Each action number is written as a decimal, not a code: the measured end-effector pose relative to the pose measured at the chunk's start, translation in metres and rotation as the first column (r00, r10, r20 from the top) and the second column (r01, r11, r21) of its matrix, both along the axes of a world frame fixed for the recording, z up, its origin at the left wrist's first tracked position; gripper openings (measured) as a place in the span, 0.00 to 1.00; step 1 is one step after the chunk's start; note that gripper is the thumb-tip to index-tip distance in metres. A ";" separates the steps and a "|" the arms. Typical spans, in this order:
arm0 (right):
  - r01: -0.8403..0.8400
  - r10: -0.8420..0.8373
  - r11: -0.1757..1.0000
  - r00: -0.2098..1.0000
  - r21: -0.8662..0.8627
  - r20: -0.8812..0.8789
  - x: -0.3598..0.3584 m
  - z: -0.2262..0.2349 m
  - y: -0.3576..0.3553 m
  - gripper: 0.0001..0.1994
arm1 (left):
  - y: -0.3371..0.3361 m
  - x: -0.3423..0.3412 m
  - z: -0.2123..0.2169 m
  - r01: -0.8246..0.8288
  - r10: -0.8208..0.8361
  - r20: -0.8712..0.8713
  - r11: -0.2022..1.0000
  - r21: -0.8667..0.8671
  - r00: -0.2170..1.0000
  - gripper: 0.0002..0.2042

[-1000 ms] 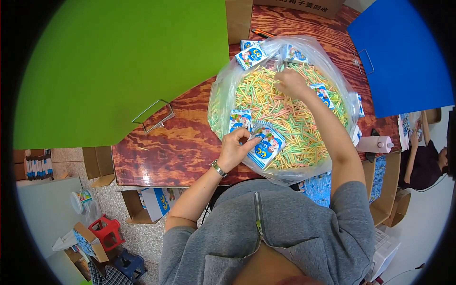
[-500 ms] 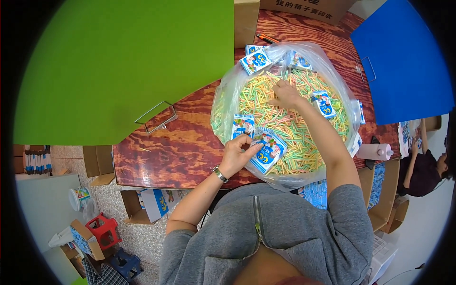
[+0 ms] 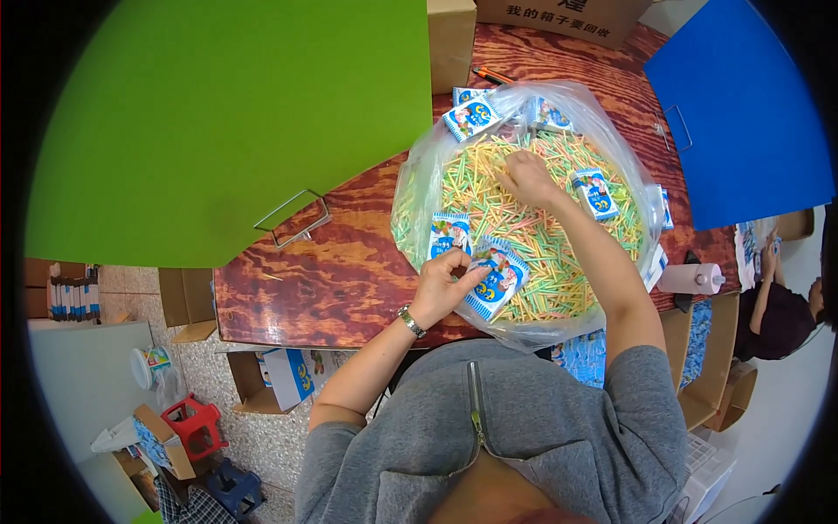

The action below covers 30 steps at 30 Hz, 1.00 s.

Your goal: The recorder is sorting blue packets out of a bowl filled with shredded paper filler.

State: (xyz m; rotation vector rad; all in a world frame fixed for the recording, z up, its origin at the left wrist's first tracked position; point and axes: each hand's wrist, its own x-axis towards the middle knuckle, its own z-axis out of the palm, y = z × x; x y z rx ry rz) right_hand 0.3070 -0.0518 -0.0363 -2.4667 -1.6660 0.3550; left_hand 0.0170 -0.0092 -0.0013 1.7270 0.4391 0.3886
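Observation:
A clear plastic bag (image 3: 417,179) lies spread open on the table, full of thin sticks (image 3: 546,244) in pale yellow, green and pink. At its near left edge, my left hand (image 3: 445,284) pinches the upper left edge of a blue-and-white printed packet (image 3: 499,278) between thumb and fingers. My right hand (image 3: 529,179) rests down among the sticks with its fingers curled; its fingertips and anything in them are hidden. More packets lie around: one (image 3: 450,232) beside my left hand, one (image 3: 595,194) on the sticks at right, and others (image 3: 471,117) at the far rim.
A green panel (image 3: 262,113) with a wire handle covers the left of the wood-patterned table (image 3: 305,301). At right are a blue panel (image 3: 742,113) and a pink bottle (image 3: 691,279). Cardboard boxes (image 3: 559,19) and an orange cutter (image 3: 493,76) sit at the back. Another person (image 3: 777,306) is at far right.
My right hand has shifted slightly and its fingers have curled in more among the sticks. My left hand still pinches the packet, whose upper edge looks more crumpled. The view has moved a little.

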 end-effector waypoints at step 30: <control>0.257 -0.157 0.959 0.126 -0.121 -0.979 -0.026 0.100 -0.112 0.12 | 0.029 0.079 0.014 -0.047 0.092 0.121 0.942 -0.331 0.988 0.07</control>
